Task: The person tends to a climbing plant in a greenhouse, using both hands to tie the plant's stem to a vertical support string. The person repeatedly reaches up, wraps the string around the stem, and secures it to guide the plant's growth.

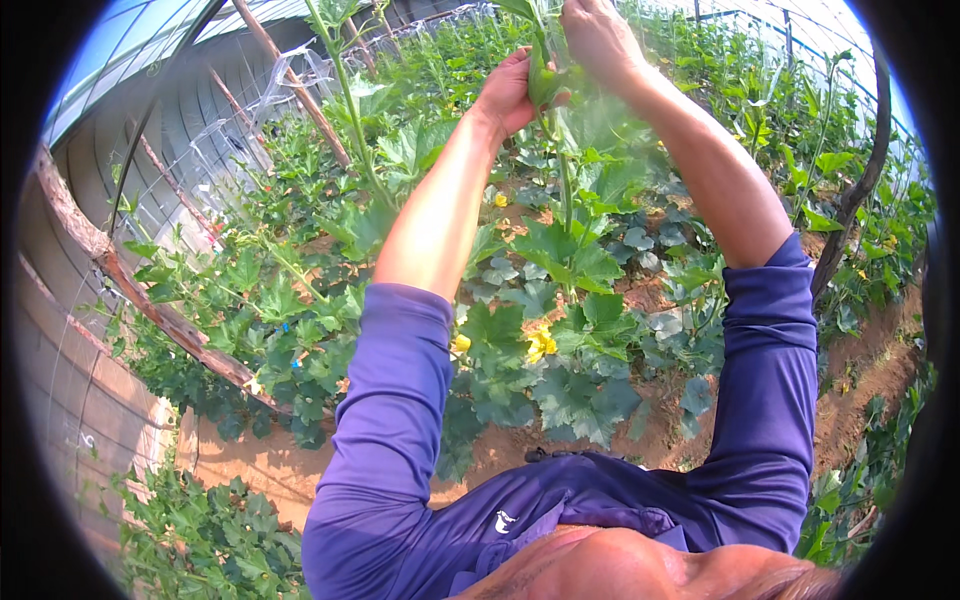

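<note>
Both arms reach up and away in front of me, toward the top of the view. My left hand [511, 94] has its fingers curled around the upper stem of a climbing vine [565, 176], and a green leaf [541, 75] partly covers the fingertips. Just right of it and higher is my right hand [600, 37], close to the vine's top. The frame's upper edge cuts off its fingers, so what they hold is hidden. A clear, thin plastic strip [556, 41] shows between the two hands. Lower down, the same plant spreads broad lobed leaves [562, 255].
Yellow flowers [541, 343] sit among dense leaves below my arms. Another tall vine [352, 105] rises to the left. Slanted wooden poles [150, 300] and a curved dark post [855, 195] flank the bed. Bare soil [255, 457] lies near my body. Greenhouse wall [90, 390] at left.
</note>
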